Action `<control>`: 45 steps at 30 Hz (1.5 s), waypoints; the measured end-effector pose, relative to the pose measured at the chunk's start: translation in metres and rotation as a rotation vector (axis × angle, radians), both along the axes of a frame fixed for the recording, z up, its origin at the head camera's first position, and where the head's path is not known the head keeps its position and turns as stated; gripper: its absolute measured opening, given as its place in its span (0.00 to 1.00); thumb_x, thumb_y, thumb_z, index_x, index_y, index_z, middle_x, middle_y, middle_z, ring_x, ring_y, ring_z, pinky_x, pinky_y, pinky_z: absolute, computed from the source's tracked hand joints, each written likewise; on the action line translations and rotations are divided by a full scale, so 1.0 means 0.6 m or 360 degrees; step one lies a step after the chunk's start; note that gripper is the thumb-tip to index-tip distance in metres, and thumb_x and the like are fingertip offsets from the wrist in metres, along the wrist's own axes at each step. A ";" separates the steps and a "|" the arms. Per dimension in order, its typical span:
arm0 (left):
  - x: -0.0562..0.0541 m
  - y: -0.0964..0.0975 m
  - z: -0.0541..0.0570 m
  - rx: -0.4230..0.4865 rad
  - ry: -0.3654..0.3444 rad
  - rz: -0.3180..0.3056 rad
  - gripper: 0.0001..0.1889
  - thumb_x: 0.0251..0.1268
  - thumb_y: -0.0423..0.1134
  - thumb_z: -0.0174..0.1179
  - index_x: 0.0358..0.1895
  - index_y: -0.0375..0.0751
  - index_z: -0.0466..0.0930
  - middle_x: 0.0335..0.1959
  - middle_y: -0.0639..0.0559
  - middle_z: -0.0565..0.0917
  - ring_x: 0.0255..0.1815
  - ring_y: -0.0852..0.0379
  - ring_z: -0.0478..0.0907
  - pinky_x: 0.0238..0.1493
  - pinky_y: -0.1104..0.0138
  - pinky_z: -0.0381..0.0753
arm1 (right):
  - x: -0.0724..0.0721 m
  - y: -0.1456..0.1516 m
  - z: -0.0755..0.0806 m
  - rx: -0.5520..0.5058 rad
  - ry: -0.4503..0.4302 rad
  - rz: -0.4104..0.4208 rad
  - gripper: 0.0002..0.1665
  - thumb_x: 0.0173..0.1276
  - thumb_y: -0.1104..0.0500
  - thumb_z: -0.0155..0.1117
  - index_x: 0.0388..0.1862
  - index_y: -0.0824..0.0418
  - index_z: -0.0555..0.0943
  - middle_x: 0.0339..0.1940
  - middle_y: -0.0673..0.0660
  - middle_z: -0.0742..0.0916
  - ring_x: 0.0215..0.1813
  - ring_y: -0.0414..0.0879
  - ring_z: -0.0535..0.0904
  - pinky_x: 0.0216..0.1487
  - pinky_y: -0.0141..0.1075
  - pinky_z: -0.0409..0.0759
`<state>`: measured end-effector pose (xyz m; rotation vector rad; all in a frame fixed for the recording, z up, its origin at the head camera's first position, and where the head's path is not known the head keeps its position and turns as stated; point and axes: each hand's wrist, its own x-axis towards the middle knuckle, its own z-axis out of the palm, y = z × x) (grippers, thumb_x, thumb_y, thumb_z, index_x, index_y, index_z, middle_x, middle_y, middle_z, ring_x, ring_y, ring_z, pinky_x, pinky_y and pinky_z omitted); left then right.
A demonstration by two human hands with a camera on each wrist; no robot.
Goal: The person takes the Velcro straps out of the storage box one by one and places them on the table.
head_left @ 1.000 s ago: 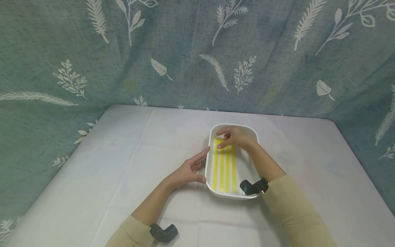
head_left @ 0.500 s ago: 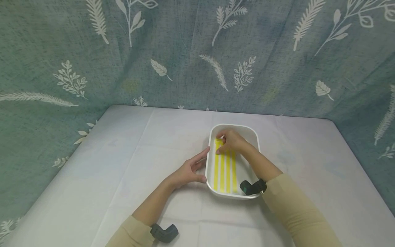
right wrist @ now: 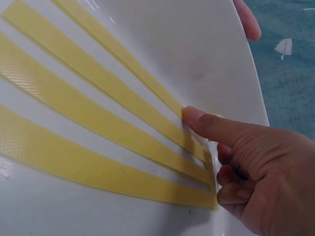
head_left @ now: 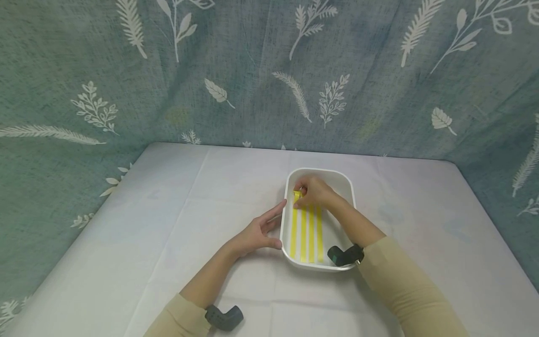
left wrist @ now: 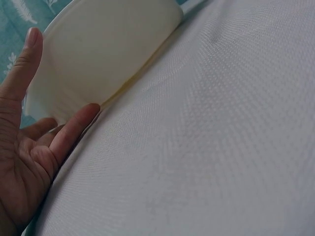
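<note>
A white rounded rectangular tray lies on the table, with several flat yellow strips running lengthwise in it. In the right wrist view the strips appear joined at their far end. My right hand reaches into the tray and pinches the far end of the leftmost strip between thumb and fingers. The fingertips behind the strip are partly hidden. My left hand rests against the tray's left side, fingers extended and thumb at the near left corner. The left wrist view shows these fingers along the tray's outer wall.
A white cloth covers the table. Behind it hangs a blue-green curtain with white leaf prints. Dark wrist-worn devices sit on both wrists, and the right one hangs over the tray's near right corner.
The right thumb and fingers, earlier spread apart over the strips' far end, have come down and closed on the leftmost strip. Its end now looks slightly raised. The left hand has not moved.
</note>
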<state>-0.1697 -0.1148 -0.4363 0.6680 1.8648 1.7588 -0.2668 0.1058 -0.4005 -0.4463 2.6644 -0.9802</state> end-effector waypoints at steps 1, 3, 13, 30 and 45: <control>0.000 0.000 0.001 -0.0005 0.0001 -0.0001 0.59 0.34 0.59 0.73 0.75 0.63 0.48 0.77 0.61 0.46 0.75 0.52 0.52 0.69 0.64 0.62 | 0.000 0.000 0.000 -0.0018 0.0012 0.0009 0.24 0.42 0.60 0.81 0.38 0.62 0.81 0.26 0.51 0.77 0.28 0.42 0.70 0.29 0.30 0.69; 0.001 0.000 0.002 -0.0005 0.0002 -0.0002 0.59 0.34 0.59 0.73 0.75 0.63 0.47 0.77 0.60 0.45 0.75 0.51 0.52 0.69 0.63 0.62 | 0.000 0.000 -0.001 -0.0060 0.0021 0.0019 0.22 0.43 0.61 0.80 0.36 0.63 0.80 0.25 0.51 0.76 0.28 0.41 0.69 0.29 0.29 0.68; 0.002 0.000 0.001 -0.0020 0.0013 0.0010 0.58 0.34 0.60 0.72 0.75 0.63 0.48 0.77 0.60 0.45 0.75 0.50 0.51 0.70 0.63 0.61 | 0.002 0.002 0.010 -0.0315 -0.0092 -0.0011 0.22 0.53 0.61 0.74 0.45 0.66 0.79 0.30 0.57 0.84 0.26 0.43 0.76 0.27 0.30 0.76; 0.002 0.003 0.003 -0.0053 0.0029 0.0029 0.58 0.37 0.59 0.72 0.75 0.62 0.47 0.77 0.62 0.46 0.75 0.50 0.53 0.70 0.61 0.61 | 0.001 0.014 0.029 -0.0903 -0.0474 -0.0139 0.28 0.62 0.66 0.66 0.61 0.68 0.73 0.32 0.51 0.88 0.38 0.44 0.86 0.45 0.43 0.84; 0.000 0.000 0.003 -0.0046 0.0008 0.0017 0.56 0.40 0.53 0.73 0.75 0.59 0.47 0.77 0.61 0.46 0.75 0.50 0.53 0.70 0.62 0.61 | 0.005 0.025 0.040 -0.1228 -0.0394 0.0073 0.32 0.62 0.71 0.63 0.66 0.65 0.69 0.63 0.66 0.77 0.39 0.42 0.85 0.43 0.38 0.85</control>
